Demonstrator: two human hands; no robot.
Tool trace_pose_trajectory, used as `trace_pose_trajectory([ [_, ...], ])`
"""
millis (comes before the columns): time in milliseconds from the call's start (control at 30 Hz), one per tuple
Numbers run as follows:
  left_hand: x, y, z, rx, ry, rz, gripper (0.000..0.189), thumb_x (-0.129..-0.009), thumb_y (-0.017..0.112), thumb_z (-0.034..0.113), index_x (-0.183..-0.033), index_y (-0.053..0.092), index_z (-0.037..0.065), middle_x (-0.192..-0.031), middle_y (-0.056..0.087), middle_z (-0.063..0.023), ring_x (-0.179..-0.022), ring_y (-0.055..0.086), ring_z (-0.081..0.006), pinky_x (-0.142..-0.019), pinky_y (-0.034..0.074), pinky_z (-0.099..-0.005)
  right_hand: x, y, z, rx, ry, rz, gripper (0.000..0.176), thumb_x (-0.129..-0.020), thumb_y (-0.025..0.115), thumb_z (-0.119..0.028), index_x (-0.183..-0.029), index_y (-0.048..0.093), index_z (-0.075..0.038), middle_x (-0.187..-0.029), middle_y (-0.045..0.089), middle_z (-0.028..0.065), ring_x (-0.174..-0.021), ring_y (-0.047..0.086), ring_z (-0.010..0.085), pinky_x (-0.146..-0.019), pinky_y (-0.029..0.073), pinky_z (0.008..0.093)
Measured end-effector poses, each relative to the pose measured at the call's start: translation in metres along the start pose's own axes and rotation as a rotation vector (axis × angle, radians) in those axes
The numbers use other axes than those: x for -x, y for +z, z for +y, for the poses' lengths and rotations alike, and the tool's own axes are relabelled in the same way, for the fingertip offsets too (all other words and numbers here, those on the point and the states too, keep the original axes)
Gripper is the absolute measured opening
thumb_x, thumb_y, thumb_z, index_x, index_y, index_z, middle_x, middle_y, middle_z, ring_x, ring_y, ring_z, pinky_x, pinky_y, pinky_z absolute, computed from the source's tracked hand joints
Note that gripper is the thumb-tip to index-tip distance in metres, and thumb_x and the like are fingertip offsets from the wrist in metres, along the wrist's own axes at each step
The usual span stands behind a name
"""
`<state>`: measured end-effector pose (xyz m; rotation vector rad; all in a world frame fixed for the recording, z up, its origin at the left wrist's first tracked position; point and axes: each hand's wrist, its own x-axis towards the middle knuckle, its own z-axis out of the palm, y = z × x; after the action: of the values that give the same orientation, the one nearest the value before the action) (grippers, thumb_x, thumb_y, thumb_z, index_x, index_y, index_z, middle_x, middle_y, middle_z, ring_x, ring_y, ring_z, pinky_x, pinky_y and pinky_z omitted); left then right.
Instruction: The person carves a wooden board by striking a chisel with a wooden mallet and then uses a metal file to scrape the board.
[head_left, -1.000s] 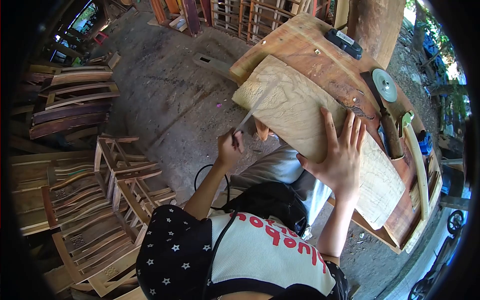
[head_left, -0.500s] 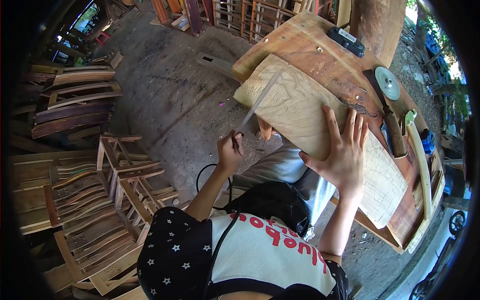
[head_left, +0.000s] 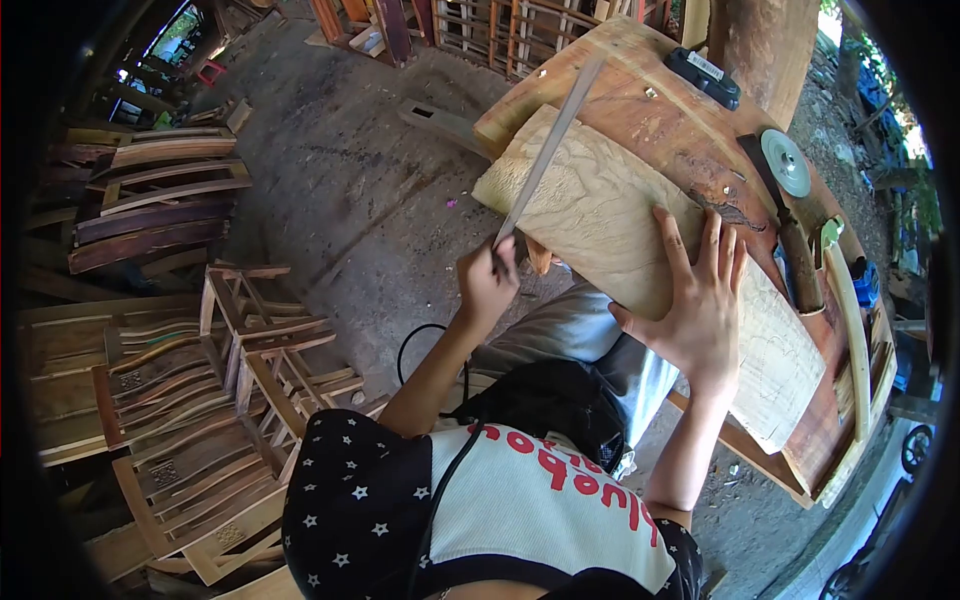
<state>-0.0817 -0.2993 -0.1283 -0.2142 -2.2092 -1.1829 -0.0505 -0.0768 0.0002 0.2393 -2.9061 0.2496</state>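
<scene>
My left hand (head_left: 487, 283) is closed round the near end of a long, flat metal file (head_left: 552, 148). The file slants up across the left end of a pale wooden board (head_left: 610, 210), and its tip reaches past the board's far edge. Rough texture marks the board's left end, while its right end is smoother. My right hand (head_left: 702, 310) lies spread on the middle of the board with the palm down, pressing against it. Under the board is a thick brown wooden slab (head_left: 640, 70) serving as a bench top.
On the slab lie a black battery pack (head_left: 702, 78), a grey-green disc (head_left: 786, 163), a wooden-handled blade (head_left: 797, 262) and a curved pale strip (head_left: 848, 330). Slatted wooden frames (head_left: 200, 440) are stacked at my left. A black cord (head_left: 405, 350) hangs beside my left arm.
My left hand has pushed the file forward and slightly right, so its tip now extends beyond the board. My right hand stays spread on the board. The whole view has shifted a little.
</scene>
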Motion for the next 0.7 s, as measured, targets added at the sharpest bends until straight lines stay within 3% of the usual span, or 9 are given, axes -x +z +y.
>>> trace_pose_trajectory([
  [133, -0.006, 0.002, -0.008, -0.023, 0.051, -0.026, 0.010, -0.082, 0.052, 0.006, -0.077, 0.056, -0.002, -0.050, 0.046, -0.0148, -0.040, 0.048, -0.0242, -0.039, 0.035, -0.0289, 0.000, 0.001, 0.001, 0.011, 0.004, 0.011, 0.091, -0.051, 0.073, -0.043, -0.130, 0.036, -0.015, -0.126, 0.031, 0.0328, -0.121, 0.027, 0.0453, -0.103, 0.017, 0.0515],
  [267, 0.048, -0.017, -0.072, -0.047, 0.033, -0.051, 0.009, -0.081, 0.053, 0.005, -0.082, 0.057, -0.003, -0.052, 0.050, -0.0142, -0.040, 0.049, -0.0257, -0.039, 0.036, -0.0298, 0.001, 0.002, 0.002, -0.020, 0.013, 0.008, 0.091, -0.052, 0.073, -0.044, -0.130, 0.036, -0.015, -0.126, 0.031, 0.0327, -0.121, 0.026, 0.0457, -0.103, 0.017, 0.0515],
  [400, 0.011, -0.005, -0.008, 0.037, -0.080, -0.074, 0.012, -0.083, 0.051, 0.008, -0.081, 0.057, -0.002, -0.052, 0.050, -0.0152, -0.042, 0.052, -0.0281, -0.040, 0.036, -0.0323, 0.000, 0.001, 0.002, -0.009, 0.021, -0.011, 0.092, -0.052, 0.073, -0.044, -0.131, 0.035, -0.015, -0.127, 0.029, 0.0331, -0.121, 0.026, 0.0452, -0.104, 0.016, 0.0509],
  [467, -0.010, 0.001, 0.011, 0.013, -0.169, -0.123, 0.028, -0.088, 0.049, 0.019, -0.071, 0.052, -0.003, -0.050, 0.046, -0.0073, -0.045, 0.046, -0.0116, -0.043, 0.035, -0.0264, -0.002, 0.004, 0.002, 0.044, 0.042, -0.009, 0.093, -0.053, 0.073, -0.044, -0.132, 0.034, -0.015, -0.128, 0.027, 0.0335, -0.122, 0.026, 0.0438, -0.104, 0.016, 0.0505],
  [500, -0.012, 0.002, 0.006, -0.014, -0.106, -0.121, 0.028, -0.087, 0.051, 0.019, -0.071, 0.052, -0.003, -0.050, 0.047, -0.0088, -0.044, 0.047, -0.0136, -0.043, 0.035, -0.0274, -0.002, 0.003, 0.002, 0.052, 0.041, -0.023, 0.093, -0.053, 0.073, -0.045, -0.132, 0.033, -0.015, -0.128, 0.027, 0.0335, -0.122, 0.026, 0.0433, -0.104, 0.016, 0.0503],
  [533, -0.011, 0.001, 0.000, 0.002, 0.012, -0.068, 0.020, -0.085, 0.050, 0.014, -0.071, 0.052, 0.000, -0.049, 0.043, -0.0169, -0.042, 0.049, -0.0324, -0.039, 0.034, -0.0353, -0.003, 0.002, 0.001, 0.062, 0.039, -0.036, 0.093, -0.053, 0.073, -0.045, -0.132, 0.033, -0.015, -0.128, 0.027, 0.0334, -0.123, 0.026, 0.0428, -0.104, 0.016, 0.0501],
  [700, 0.031, -0.021, -0.050, -0.003, -0.049, -0.105, 0.017, -0.083, 0.052, 0.012, -0.072, 0.053, 0.000, -0.048, 0.043, -0.0149, -0.040, 0.047, -0.0310, -0.038, 0.034, -0.0341, -0.001, 0.003, 0.000, 0.041, 0.019, -0.020, 0.095, -0.052, 0.073, -0.044, -0.133, 0.033, -0.016, -0.128, 0.028, 0.0336, -0.122, 0.028, 0.0430, -0.105, 0.015, 0.0494],
])
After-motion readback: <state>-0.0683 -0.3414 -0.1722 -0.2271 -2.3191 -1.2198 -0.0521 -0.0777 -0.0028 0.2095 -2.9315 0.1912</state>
